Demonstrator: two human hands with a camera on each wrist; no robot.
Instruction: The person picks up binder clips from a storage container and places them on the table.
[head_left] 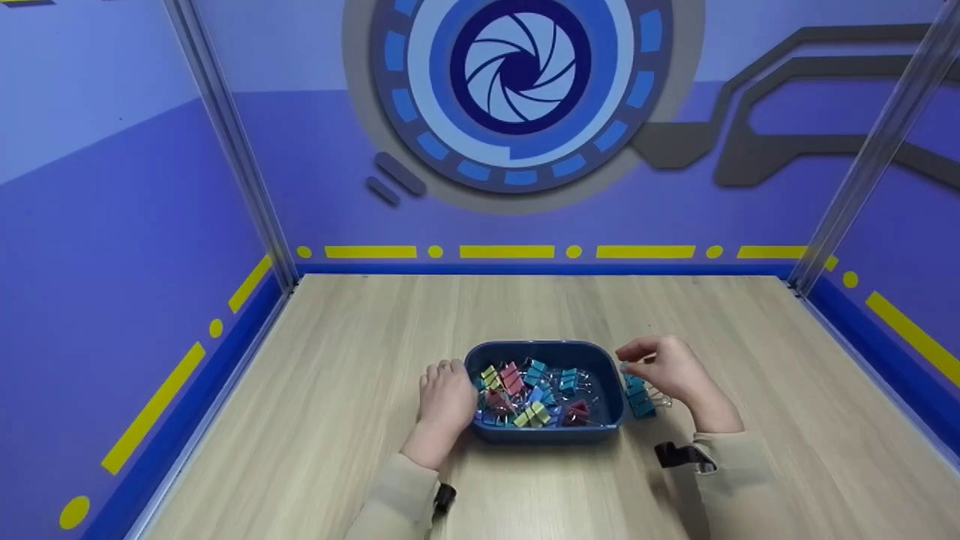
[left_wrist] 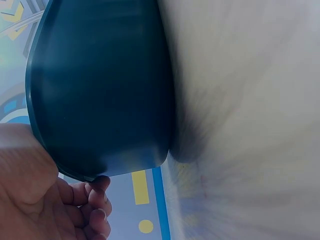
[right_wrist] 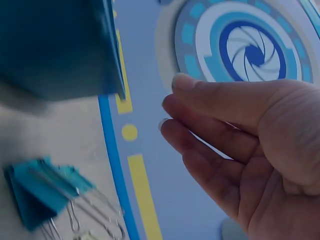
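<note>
Two bare hands flank the work on the pale wooden counter [head_left: 360, 337] in front of me. Leftmost, the left hand [head_left: 448, 394] grips the rim of a dark blue bin [head_left: 540, 435], its fingers bent at the edge. That bin sits upright between the hands, carrying a jumble of binder clips: a pink one [head_left: 511, 379], a yellow one [head_left: 533, 415], a teal one [head_left: 570, 380], and a dark red one [head_left: 577, 412] near the front right corner. Just beside the bin's right wall, loose teal clips [head_left: 641, 403] lie on the counter. Rightmost is the right hand [head_left: 675, 371], near those clips, fingers lightly bent and loosely apart.
</note>
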